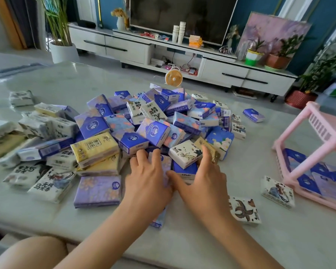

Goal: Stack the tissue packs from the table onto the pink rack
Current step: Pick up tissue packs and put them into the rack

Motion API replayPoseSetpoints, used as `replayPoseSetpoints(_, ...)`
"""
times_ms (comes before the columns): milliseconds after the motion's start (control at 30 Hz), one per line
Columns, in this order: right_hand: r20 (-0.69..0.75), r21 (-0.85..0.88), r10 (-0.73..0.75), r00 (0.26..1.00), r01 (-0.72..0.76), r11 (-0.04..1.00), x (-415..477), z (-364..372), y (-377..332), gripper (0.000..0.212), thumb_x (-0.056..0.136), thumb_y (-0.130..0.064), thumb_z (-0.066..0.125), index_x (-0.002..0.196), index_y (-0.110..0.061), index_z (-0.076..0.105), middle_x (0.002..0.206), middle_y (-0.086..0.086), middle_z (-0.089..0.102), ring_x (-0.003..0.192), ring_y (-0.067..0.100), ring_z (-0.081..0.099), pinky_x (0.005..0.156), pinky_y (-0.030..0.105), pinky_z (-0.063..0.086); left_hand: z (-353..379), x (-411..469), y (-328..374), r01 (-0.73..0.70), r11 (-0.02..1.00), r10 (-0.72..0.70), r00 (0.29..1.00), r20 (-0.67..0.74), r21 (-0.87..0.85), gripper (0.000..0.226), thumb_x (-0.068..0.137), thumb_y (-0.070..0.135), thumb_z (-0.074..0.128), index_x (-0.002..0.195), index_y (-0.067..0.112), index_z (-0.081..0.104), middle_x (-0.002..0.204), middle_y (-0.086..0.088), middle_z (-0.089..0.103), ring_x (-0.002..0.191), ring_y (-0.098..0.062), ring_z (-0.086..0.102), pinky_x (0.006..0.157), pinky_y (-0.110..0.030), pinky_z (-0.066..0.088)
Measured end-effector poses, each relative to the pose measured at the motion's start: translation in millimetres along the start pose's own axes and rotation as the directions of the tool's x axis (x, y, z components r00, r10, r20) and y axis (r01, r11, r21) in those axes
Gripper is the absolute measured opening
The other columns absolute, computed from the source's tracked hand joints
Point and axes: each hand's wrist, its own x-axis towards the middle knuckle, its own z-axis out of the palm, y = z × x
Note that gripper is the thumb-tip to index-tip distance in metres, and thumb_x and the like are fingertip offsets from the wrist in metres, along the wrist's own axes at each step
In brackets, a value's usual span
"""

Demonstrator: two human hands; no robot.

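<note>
A big heap of tissue packs in blue, purple, white and yellow covers the middle of the pale table. My left hand lies flat with spread fingers on a purple pack at the heap's near edge. My right hand reaches in beside it, fingers straight, thumb touching a blue pack and fingertips against a white patterned pack. The pink rack stands at the right edge of the table, with several blue and purple packs on its lower shelf.
Loose packs lie near the rack: one white, one with a brown pattern, one blue farther back. A purple pack lies left of my left hand. Beyond the table stand a small fan and a TV cabinet.
</note>
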Motion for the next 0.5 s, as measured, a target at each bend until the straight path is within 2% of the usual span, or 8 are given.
replayPoseSetpoints(167,-0.066,-0.018,-0.004,0.998,0.002,1.0,-1,4,4,0.083,0.076,-0.055,0.059,0.14,-0.011,0.031,0.132,0.008,0.053,0.119,0.028,0.048,0.09,0.038,0.038,-2,4,1,0.015,0.999,-0.014,1.0,0.017,-0.04,0.065,0.081,0.034,0.056,0.135,0.018,0.022,0.127,-0.007,0.027,0.122,-0.028,0.029,0.089,-0.029,0.037)
replayPoseSetpoints(267,-0.021,0.133,0.033,0.999,-0.03,0.991,0,-8,11,0.073,0.075,-0.043,0.067,0.135,-0.019,0.035,0.123,0.003,0.057,0.11,0.023,0.051,0.088,0.035,0.043,-8,5,1,0.022,0.996,-0.024,1.0,-0.015,-0.09,0.066,0.08,0.036,0.057,0.136,0.018,0.026,0.134,-0.005,0.031,0.125,-0.026,0.028,0.092,-0.029,0.034)
replayPoseSetpoints(333,0.01,0.245,0.05,0.999,-0.051,0.968,-2,-20,19,0.065,0.072,-0.041,0.07,0.127,-0.028,0.037,0.115,-0.003,0.057,0.103,0.012,0.053,0.084,0.024,0.044,-12,1,0,0.005,0.997,-0.011,0.998,-0.068,-0.08,0.067,0.08,0.035,0.056,0.138,0.02,0.027,0.138,-0.003,0.033,0.126,-0.025,0.027,0.095,-0.029,0.031)
replayPoseSetpoints(400,0.042,0.373,0.077,0.996,-0.087,0.924,-8,-33,28,0.061,0.069,-0.042,0.073,0.118,-0.035,0.038,0.107,-0.01,0.059,0.091,-0.002,0.055,0.076,0.006,0.039,-13,-4,-2,-0.017,0.993,0.002,0.992,-0.128,-0.113,0.067,0.078,0.029,0.058,0.139,0.021,0.03,0.137,-0.002,0.037,0.125,-0.025,0.029,0.095,-0.028,0.03)
replayPoseSetpoints(433,0.067,0.451,0.096,0.993,-0.116,0.885,-11,-40,32,0.061,0.066,-0.045,0.074,0.115,-0.035,0.039,0.103,-0.01,0.062,0.088,-0.003,0.057,0.074,0.003,0.038,-13,-6,-3,-0.029,0.988,0.005,0.987,-0.158,-0.152,0.065,0.077,0.026,0.059,0.137,0.021,0.034,0.135,-0.002,0.039,0.123,-0.025,0.031,0.093,-0.028,0.03)
replayPoseSetpoints(500,0.138,0.642,0.173,0.975,-0.221,0.734,-16,-56,40,0.062,0.063,-0.048,0.077,0.113,-0.032,0.044,0.095,-0.001,0.068,0.08,0.0,0.062,0.075,0.009,0.045,-13,-11,-1,-0.052,0.968,-0.004,0.975,-0.221,-0.244,0.061,0.075,0.021,0.061,0.133,0.02,0.042,0.132,-0.003,0.043,0.12,-0.024,0.039,0.089,-0.027,0.031)
